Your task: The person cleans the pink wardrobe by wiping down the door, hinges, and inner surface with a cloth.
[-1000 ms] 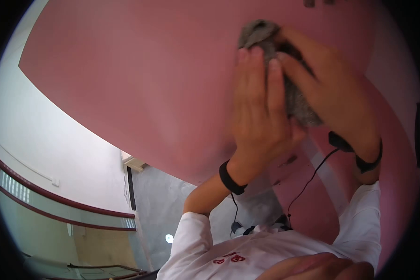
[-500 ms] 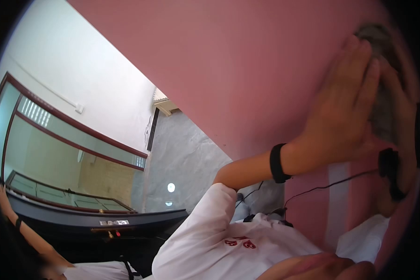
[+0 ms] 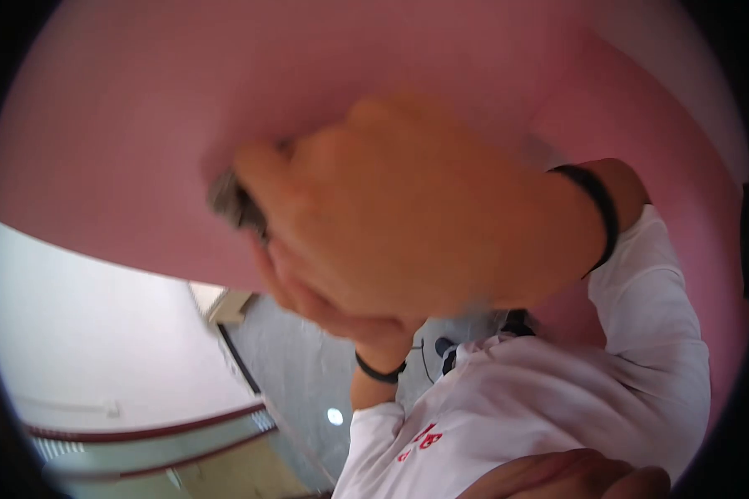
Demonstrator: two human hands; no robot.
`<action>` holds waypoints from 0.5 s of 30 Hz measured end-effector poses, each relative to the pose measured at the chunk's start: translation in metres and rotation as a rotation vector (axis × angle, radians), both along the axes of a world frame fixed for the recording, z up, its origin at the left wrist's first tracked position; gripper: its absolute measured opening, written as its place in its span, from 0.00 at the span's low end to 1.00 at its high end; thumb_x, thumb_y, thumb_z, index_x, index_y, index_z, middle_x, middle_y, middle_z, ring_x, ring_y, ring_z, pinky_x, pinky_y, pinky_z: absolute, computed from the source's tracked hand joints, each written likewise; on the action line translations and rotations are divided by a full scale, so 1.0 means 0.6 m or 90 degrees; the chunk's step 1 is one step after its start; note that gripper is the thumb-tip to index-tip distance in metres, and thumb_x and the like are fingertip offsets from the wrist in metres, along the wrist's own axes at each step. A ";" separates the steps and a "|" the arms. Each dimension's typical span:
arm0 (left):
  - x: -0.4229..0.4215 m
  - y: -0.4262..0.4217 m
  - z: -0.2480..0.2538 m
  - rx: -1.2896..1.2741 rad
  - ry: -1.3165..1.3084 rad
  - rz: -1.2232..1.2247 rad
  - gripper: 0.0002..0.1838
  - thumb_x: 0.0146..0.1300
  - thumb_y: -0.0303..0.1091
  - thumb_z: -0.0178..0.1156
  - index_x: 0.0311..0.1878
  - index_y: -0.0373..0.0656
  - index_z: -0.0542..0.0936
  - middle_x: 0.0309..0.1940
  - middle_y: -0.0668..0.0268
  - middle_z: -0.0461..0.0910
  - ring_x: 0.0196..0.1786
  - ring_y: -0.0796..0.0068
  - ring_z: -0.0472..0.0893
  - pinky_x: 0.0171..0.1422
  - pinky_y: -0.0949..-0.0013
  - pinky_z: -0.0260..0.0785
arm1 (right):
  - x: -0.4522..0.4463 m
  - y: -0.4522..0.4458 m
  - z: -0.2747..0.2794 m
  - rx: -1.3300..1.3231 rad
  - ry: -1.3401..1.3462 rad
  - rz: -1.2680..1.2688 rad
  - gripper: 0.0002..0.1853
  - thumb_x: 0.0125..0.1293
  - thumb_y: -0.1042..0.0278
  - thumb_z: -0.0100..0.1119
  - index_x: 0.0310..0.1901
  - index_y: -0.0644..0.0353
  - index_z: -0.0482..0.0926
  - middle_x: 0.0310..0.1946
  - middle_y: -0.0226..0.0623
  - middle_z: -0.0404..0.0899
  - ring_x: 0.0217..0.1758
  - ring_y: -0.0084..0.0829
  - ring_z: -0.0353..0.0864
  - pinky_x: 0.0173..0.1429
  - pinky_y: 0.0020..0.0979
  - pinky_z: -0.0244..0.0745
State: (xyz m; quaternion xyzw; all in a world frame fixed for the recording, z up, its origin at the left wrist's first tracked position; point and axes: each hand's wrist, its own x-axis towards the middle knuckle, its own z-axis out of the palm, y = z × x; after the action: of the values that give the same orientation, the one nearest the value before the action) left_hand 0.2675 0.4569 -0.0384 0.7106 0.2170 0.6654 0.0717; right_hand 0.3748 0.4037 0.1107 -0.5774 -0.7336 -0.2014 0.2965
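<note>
A crumpled grey cloth [image 3: 235,200] pokes out from between my two hands, in front of a pink surface [image 3: 141,150]. My right hand [image 3: 391,208] comes in from the right, large and blurred, with its fingers wrapped round the cloth. Just below it, my left hand [image 3: 333,312] is pressed against it, closed on the lower side of the cloth and partly covered by the right. Most of the cloth is hidden by the hands. Each wrist has a black band.
The lower edge of the pink surface runs across the left side. Below it are a white wall [image 3: 83,324], a grey floor [image 3: 295,366] and a dark red frame [image 3: 150,432] with glass. A dark shoe [image 3: 445,345] shows near my white shirt.
The cloth and both hands have moved left from the far right side. My right hand has come in front of my left. The other person's arm at the lower left is out of view.
</note>
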 end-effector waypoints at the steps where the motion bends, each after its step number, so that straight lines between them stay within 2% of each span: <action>1: 0.008 0.002 -0.002 0.005 -0.022 0.007 0.31 0.75 0.42 0.59 0.71 0.26 0.72 0.72 0.34 0.70 0.72 0.38 0.75 0.72 0.47 0.72 | -0.002 0.001 -0.003 -0.043 0.073 0.004 0.14 0.61 0.60 0.66 0.38 0.63 0.77 0.18 0.41 0.78 0.15 0.38 0.77 0.21 0.40 0.69; 5: 0.049 -0.004 -0.001 0.010 -0.137 0.036 0.29 0.77 0.43 0.60 0.69 0.27 0.73 0.72 0.35 0.71 0.70 0.40 0.77 0.70 0.48 0.74 | 0.006 0.006 -0.025 -0.062 -0.045 -0.032 0.15 0.61 0.59 0.67 0.38 0.63 0.76 0.21 0.37 0.78 0.15 0.34 0.76 0.19 0.38 0.66; 7: 0.081 -0.008 0.001 0.009 -0.216 0.069 0.29 0.77 0.43 0.60 0.69 0.27 0.73 0.71 0.35 0.72 0.69 0.41 0.78 0.69 0.49 0.74 | 0.004 0.012 -0.057 0.133 0.016 -0.049 0.15 0.63 0.58 0.66 0.38 0.61 0.75 0.25 0.33 0.79 0.16 0.31 0.78 0.19 0.34 0.66; 8: 0.098 -0.009 0.009 0.004 -0.267 0.082 0.28 0.78 0.43 0.60 0.68 0.27 0.74 0.71 0.35 0.72 0.69 0.41 0.79 0.69 0.50 0.75 | 0.009 0.017 -0.060 0.132 0.002 -0.057 0.15 0.63 0.58 0.66 0.38 0.61 0.75 0.25 0.33 0.79 0.16 0.31 0.78 0.19 0.34 0.66; 10: 0.127 -0.004 0.033 -0.016 -0.367 0.104 0.28 0.78 0.44 0.60 0.68 0.27 0.74 0.71 0.36 0.72 0.68 0.42 0.80 0.68 0.50 0.75 | 0.024 0.030 -0.060 0.105 0.090 0.025 0.13 0.65 0.59 0.66 0.39 0.58 0.75 0.28 0.31 0.79 0.20 0.31 0.80 0.20 0.35 0.69; 11: 0.152 -0.006 0.047 -0.030 -0.444 0.107 0.24 0.79 0.43 0.61 0.62 0.28 0.77 0.67 0.37 0.76 0.63 0.47 0.83 0.63 0.53 0.77 | 0.042 0.032 -0.063 0.106 0.083 0.022 0.13 0.65 0.59 0.66 0.39 0.58 0.75 0.28 0.31 0.79 0.20 0.31 0.80 0.20 0.35 0.69; 15: 0.113 0.052 0.069 0.032 -0.485 0.133 0.24 0.80 0.44 0.59 0.62 0.28 0.78 0.66 0.37 0.77 0.62 0.48 0.84 0.63 0.53 0.77 | 0.007 0.079 -0.046 0.048 0.137 0.115 0.10 0.66 0.62 0.66 0.41 0.57 0.76 0.28 0.30 0.79 0.24 0.36 0.82 0.24 0.37 0.73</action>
State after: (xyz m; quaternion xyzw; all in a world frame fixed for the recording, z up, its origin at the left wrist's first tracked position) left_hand 0.3355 0.4878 0.0030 0.3883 0.2296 0.8903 0.0616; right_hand 0.3790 0.4510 0.0832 -0.5158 -0.7382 -0.1381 0.4122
